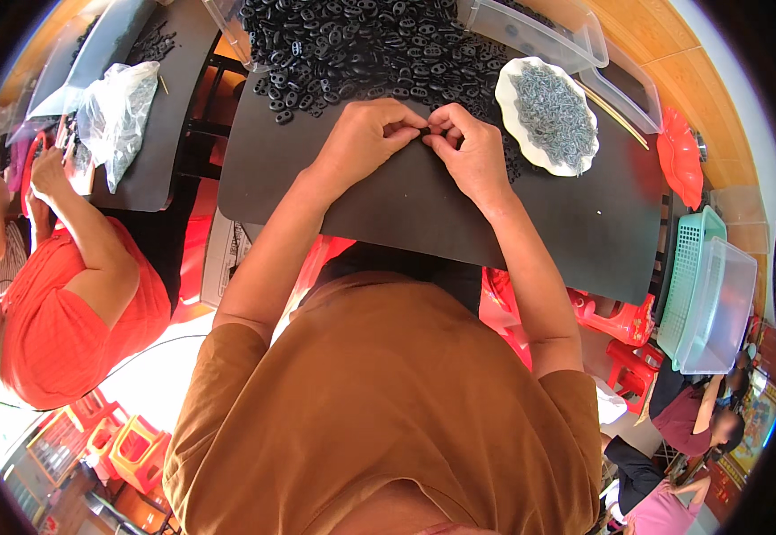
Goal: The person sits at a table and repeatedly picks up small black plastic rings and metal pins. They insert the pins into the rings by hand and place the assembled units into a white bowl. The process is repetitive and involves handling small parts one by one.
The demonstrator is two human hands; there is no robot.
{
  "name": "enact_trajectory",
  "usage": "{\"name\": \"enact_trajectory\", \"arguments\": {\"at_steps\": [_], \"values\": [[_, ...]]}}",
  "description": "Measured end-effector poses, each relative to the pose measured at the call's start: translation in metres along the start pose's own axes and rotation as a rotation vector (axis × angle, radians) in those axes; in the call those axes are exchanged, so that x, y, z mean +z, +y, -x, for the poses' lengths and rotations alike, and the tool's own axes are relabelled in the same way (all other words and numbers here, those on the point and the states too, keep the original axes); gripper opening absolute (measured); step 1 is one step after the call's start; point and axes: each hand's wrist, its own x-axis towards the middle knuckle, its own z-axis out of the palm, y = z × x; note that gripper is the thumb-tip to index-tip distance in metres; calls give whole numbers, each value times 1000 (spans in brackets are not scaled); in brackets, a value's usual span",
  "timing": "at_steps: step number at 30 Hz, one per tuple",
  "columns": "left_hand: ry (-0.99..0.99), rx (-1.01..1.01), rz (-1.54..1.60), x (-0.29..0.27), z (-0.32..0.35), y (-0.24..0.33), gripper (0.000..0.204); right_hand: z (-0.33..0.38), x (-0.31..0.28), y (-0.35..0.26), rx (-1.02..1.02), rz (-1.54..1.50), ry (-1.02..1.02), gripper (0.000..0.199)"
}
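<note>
Over the dark table [388, 201], my left hand [365, 138] and my right hand [472, 156] meet fingertip to fingertip. Both are closed in a pinch around a small black plastic piece [424, 131], mostly covered by the fingers. Just beyond them spreads a big heap of black oval plastic pieces [343, 58], many with two holes. To the right of my right hand stands a white scalloped dish [505, 92] full of small thin grey bits [553, 116], too fine to make out singly.
Clear plastic bins [539, 40] stand behind the heap. Right of the table are a red scalloped dish [678, 156] and a green basket [686, 267] with a clear bin [722, 308]. At left, a person in red [85, 303] works at another table holding a plastic bag [120, 116]. Red stools [628, 370] stand around.
</note>
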Motion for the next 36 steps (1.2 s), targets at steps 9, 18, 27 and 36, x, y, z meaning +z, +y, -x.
{"name": "enact_trajectory", "arguments": {"at_steps": [9,18,27,36], "values": [[-5,12,-1,3,1,-2,13,1,-1,7,-83,9,24,23],[16,79,2,3,2,-2,12,2,0,7,-117,62,45,21],[30,67,-25,3,4,-3,12,2,-4,3,-80,6,4,18],[19,57,2,3,5,-3,13,4,-8,-4,-86,5,-29,17]]}}
